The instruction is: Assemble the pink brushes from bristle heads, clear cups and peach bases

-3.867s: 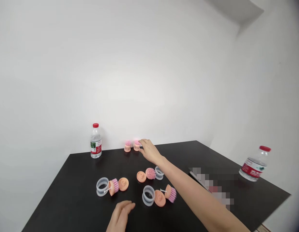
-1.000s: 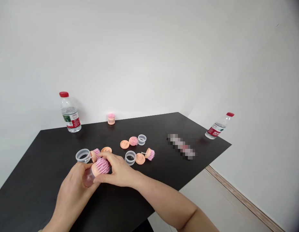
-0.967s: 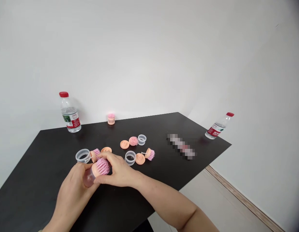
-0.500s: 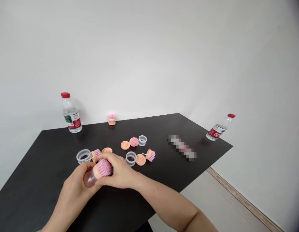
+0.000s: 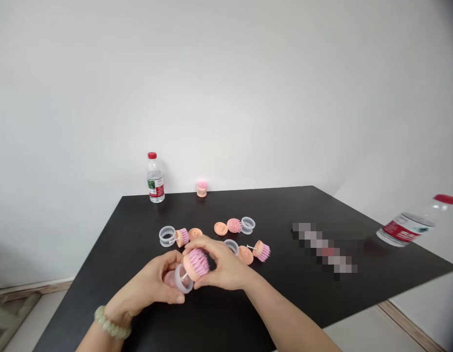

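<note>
My left hand (image 5: 157, 279) is closed around a translucent ring (image 5: 186, 286) low over the black table. In my right hand (image 5: 222, 264) is a brush head (image 5: 197, 263) with pink bristles and a peach base, pinched at its sides. A white stem sticks out of the base toward the ring's opening; whether its tip is inside I cannot tell. Just beyond my hands lie another translucent ring (image 5: 167, 236), a stemmed pink brush head (image 5: 183, 237) and a peach disc (image 5: 195, 234). Behind my right hand, a further ring (image 5: 231, 246) is partly hidden.
Farther back lie a peach disc (image 5: 221, 229), a bristle head (image 5: 234, 225) and a ring (image 5: 248, 225). Another disc (image 5: 246, 255) and stemmed brush (image 5: 262, 251) are right. A whole brush (image 5: 202, 189) and water bottles (image 5: 156, 183) (image 5: 405, 227) stand near the edges. A pixelated strip (image 5: 323, 248) lies right.
The brush head has lifted away from the translucent ring, baring the white stem between them. My view has turned left, so the tabletop things appear farther right.
</note>
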The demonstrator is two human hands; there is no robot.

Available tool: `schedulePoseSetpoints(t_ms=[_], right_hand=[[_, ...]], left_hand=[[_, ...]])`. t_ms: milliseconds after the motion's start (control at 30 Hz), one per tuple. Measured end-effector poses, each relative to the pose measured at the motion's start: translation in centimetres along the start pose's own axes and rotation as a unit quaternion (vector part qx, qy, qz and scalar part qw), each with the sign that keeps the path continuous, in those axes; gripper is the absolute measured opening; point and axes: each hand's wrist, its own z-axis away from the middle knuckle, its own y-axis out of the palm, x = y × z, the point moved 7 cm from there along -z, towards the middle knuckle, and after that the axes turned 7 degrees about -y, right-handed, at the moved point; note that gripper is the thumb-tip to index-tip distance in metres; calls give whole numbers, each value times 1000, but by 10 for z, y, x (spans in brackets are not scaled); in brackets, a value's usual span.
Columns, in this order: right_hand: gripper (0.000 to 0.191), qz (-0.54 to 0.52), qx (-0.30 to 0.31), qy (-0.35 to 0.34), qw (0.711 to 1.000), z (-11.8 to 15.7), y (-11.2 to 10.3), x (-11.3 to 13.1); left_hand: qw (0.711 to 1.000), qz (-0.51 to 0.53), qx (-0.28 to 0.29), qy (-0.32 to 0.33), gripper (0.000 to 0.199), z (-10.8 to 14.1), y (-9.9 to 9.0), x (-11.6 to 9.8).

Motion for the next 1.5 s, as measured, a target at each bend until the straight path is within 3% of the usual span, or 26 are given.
schedulePoseSetpoints(t_ms=[100,233,367,500,733,867,1000,1133,1200,1400,1500], right_hand=[[60,-66,-49,-23,996,1,-13,2],[59,-33,-92,40,994,4,-25,-12],[55,111,15,118,987,7,-11,-23],[51,196,129,127,964,10,9,-25],[49,279,201,98,934,11,18,-29],[63,294,217,80,927,9,19,-29],[65,276,178,56,943,6,11,-19],[42,228,55,24,972,4,-4,-4],[41,203,12,-7,979,4,-6,4],[64,181,-18,-73,981,1,8,14],[60,166,-34,-59,984,2,10,10]], left_hand=[[999,42,23,3,51,6,-3,-1],[993,80,-13,88,56,17,-17,-17],[986,92,-31,139,58,24,-27,-25],[984,92,-21,154,58,24,-27,-25],[987,66,-29,141,57,20,-26,-20],[990,48,-22,134,58,17,-24,-17],[990,42,-18,133,56,14,-20,-17],[989,58,-45,130,53,14,-19,-17],[984,86,-77,137,57,15,-20,-17],[979,69,-109,160,53,13,-12,-18],[978,44,-121,166,52,10,-9,-18]])
